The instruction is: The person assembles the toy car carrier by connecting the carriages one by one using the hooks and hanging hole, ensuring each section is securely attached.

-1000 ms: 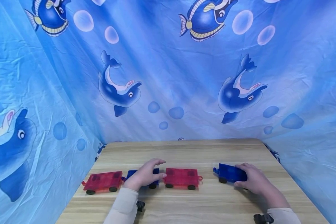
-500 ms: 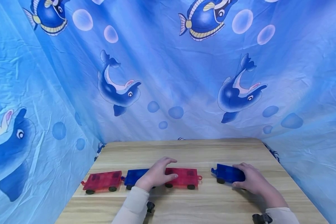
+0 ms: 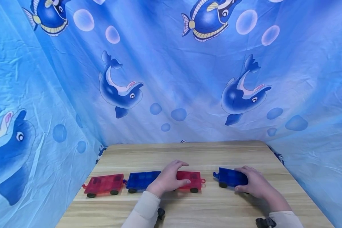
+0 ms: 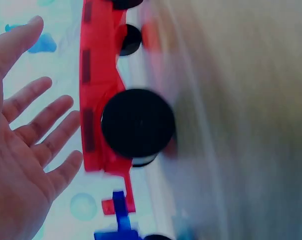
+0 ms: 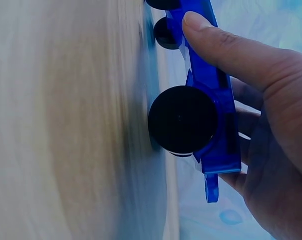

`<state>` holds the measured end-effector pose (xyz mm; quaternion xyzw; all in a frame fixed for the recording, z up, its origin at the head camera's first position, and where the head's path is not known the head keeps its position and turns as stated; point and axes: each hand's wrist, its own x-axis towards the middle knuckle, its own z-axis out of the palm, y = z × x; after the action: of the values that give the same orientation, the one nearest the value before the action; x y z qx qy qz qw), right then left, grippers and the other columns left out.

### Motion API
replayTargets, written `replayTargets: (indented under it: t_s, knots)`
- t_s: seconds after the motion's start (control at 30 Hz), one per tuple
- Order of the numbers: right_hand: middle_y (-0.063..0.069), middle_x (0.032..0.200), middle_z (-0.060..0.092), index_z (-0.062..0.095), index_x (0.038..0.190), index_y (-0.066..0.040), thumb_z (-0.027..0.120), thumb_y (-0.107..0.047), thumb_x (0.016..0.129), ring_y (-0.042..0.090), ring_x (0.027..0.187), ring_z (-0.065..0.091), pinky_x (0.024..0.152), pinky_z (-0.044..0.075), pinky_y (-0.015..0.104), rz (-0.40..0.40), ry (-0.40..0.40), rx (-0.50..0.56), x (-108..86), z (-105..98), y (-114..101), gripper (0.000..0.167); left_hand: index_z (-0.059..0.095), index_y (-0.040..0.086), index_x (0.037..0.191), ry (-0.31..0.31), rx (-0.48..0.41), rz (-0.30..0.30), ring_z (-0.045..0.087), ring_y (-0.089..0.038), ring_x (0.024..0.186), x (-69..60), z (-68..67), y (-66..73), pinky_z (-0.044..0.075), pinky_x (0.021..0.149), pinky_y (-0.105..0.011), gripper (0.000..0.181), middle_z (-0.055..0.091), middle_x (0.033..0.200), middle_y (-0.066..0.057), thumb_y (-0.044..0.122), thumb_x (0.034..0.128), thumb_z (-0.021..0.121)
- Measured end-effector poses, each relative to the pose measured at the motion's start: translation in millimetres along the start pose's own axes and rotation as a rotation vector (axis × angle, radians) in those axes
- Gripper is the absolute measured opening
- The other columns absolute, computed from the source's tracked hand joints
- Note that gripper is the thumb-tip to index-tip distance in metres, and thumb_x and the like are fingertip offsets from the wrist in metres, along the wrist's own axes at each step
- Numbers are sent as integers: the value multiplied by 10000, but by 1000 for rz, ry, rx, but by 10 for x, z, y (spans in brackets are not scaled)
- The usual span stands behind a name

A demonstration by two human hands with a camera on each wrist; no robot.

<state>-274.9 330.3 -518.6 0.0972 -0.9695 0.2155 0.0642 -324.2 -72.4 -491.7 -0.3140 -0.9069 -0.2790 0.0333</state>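
My right hand [image 3: 255, 183] grips the right end of a blue toy train car [image 3: 231, 176], thumb on its near side and fingers behind it. This car's hook points left. In the right wrist view the blue car's black wheels [image 5: 183, 120] are close to the table top. My left hand [image 3: 168, 180] is over the left end of a red toy train car [image 3: 195, 180] and hides part of it. In the left wrist view its fingers [image 4: 51, 120] are spread beside that red car, holding nothing. A gap separates the red car's right loop from the blue car's hook.
Left of my left hand stand another blue car [image 3: 142, 180] and another red car [image 3: 105, 184], which meet at their couplings. The wooden table [image 3: 185, 155] reaches back to a blue curtain [image 3: 182, 79] printed with dolphins and fish.
My left hand has moved right, from over the middle blue car to over the red car. My right hand has shifted slightly left with the blue car in its grip.
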Motion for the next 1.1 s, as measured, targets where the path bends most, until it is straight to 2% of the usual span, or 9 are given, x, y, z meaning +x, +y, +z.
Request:
replayTargets:
  t_s: [0.17,0.33,0.53,0.63,0.83,1.1]
  knots:
    - [174,1351,637,644,1406,-101,947,-517,707,487,1290,536,1000,425,718,-8,-5,11,6,8,3,869,568,264,1488,-29,51,4,566,-187,1295,24,103,37,543,1018,-443,775,560,1445,75,541,828,865]
    - [165,1351,640,647,1401,-101,952,-511,701,486,1297,531,1003,412,727,-10,-4,21,5,5,-5,866,554,247,1506,-62,84,8,577,-186,1258,14,152,73,550,990,-415,863,570,1429,54,530,773,912]
    - [147,1339,647,647,1399,-97,957,-498,698,463,1289,545,1010,405,720,-19,1,25,18,4,-9,865,566,268,1500,-124,143,0,572,-179,1269,6,173,75,539,1014,-442,836,596,1415,80,485,777,925]
    - [140,1339,647,648,1398,-103,959,-494,698,461,1291,544,1006,416,716,-16,0,26,19,6,-13,860,585,274,1485,-131,154,-5,578,-173,1264,8,176,68,530,1022,-448,791,609,1405,87,422,789,931]
    - [120,1308,658,657,1390,-106,958,-496,702,448,1257,566,987,433,709,-29,-12,30,11,-1,-47,846,603,267,1463,-131,127,-16,589,-159,1224,1,167,58,547,993,-426,748,619,1379,77,368,799,933]
    - [104,1311,656,656,1398,-117,957,-495,706,423,1255,571,1000,425,703,-23,-9,18,28,20,-57,844,598,305,1461,-139,4,-68,580,-161,1204,-9,139,23,564,949,-433,748,605,1371,79,340,796,936]
